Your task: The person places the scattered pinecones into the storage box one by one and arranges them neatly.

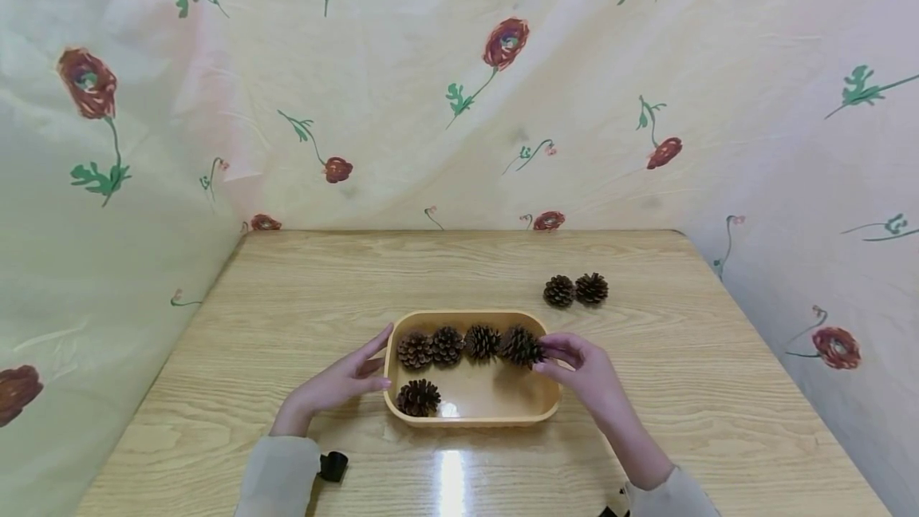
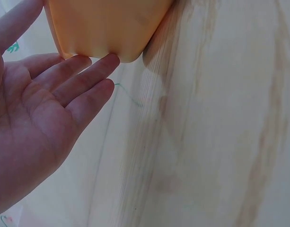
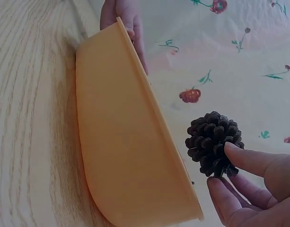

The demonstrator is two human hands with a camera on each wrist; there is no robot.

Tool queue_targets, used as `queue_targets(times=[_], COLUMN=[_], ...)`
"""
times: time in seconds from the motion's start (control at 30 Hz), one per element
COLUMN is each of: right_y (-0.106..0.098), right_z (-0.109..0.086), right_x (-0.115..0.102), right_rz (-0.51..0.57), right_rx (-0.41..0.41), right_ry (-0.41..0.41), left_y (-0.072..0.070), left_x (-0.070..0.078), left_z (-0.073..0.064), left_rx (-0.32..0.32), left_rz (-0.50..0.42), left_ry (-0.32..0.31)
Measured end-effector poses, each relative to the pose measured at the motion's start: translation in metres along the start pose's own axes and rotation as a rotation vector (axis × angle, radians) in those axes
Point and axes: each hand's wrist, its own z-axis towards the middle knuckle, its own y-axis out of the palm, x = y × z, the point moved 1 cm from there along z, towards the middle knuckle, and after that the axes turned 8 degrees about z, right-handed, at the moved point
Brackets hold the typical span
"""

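Note:
A yellow-orange oval box (image 1: 474, 422) stands on the table with several brown pine cones (image 1: 447, 346) inside, most along its far side and one in the near left corner. Between thumb and fingertips my right hand (image 1: 585, 373) pinches a pine cone (image 3: 213, 142); in the right wrist view it is above the box's rim. At the box's left end, my left hand (image 1: 348, 377) touches the wall with extended fingers, thumb near the rim. The left wrist view shows those fingertips (image 2: 111, 59) against the box's outer side.
Two more pine cones (image 1: 576, 290) sit side by side on the wooden table (image 1: 345, 270), behind the box to the right. A flower-patterned cloth (image 1: 402, 86) hangs around the table's back and sides. Black wrist gear (image 1: 333, 466) shows by the left sleeve.

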Motion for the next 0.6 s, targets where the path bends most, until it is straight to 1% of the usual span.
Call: queue_targets(times=[0.1, 0.33, 0.5, 0.6], right_y=[0.004, 0.014, 0.021, 0.025], right_z=[-0.001, -0.001, -0.001, 0.0], right_x=[0.0, 0.001, 0.001, 0.003], right_rz=[0.013, 0.004, 0.028, 0.022], right_rx=[-0.011, -0.044, -0.083, -0.106], right_ry=[-0.01, 0.003, -0.015, -0.025], left_y=[0.0, 0.0, 0.001, 0.001], left_x=[0.0, 0.001, 0.002, 0.002], left_z=[0.0, -0.001, 0.0, 0.0], left_rx=[0.001, 0.0, 0.0, -0.001], left_rz=[-0.002, -0.007, -0.008, -0.008], left_ry=[0.005, 0.005, 0.005, 0.006])
